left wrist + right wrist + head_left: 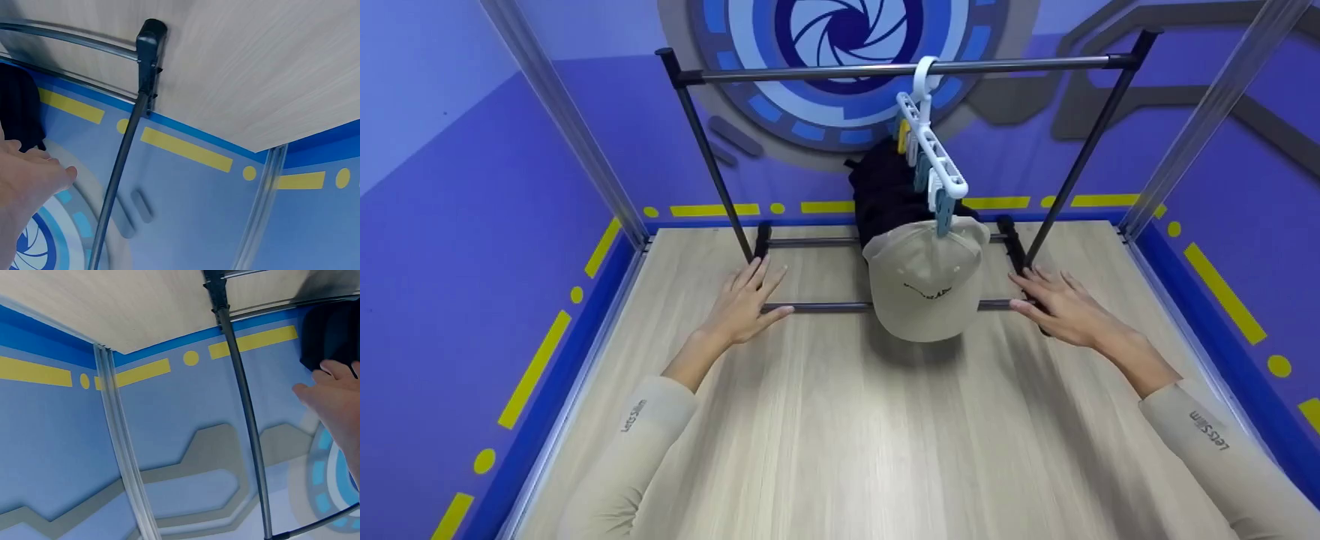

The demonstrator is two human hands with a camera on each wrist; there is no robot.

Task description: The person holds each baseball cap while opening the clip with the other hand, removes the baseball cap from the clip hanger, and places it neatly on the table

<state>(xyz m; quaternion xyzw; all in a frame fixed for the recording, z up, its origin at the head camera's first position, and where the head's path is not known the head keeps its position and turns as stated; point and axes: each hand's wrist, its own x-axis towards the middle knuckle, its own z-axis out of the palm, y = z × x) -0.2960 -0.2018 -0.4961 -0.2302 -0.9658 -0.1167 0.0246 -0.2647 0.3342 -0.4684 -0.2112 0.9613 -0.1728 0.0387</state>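
A small dark metal clothes rack [810, 74] stands at the back. From its top bar hangs a white clip hanger [934, 150] with blue-grey, white and yellow clips. A beige cap [922, 285] with dark lettering hangs from its front clip; behind it is a black cloth item, perhaps another cap [881, 187]. My left hand [742, 304], fingers straight and spread, is by the rack's left foot [151, 42]. By the right foot is my right hand [1065, 307], also with straight fingers. Both hands hold nothing; whether they touch the rack I cannot tell.
Purple-blue printed walls [495, 247] with yellow marks enclose the light wooden table [840, 450] at the back and sides. Clear corner posts [577, 135] rise at both rear corners. The rack's lower bars [825, 307] run close above the tabletop.
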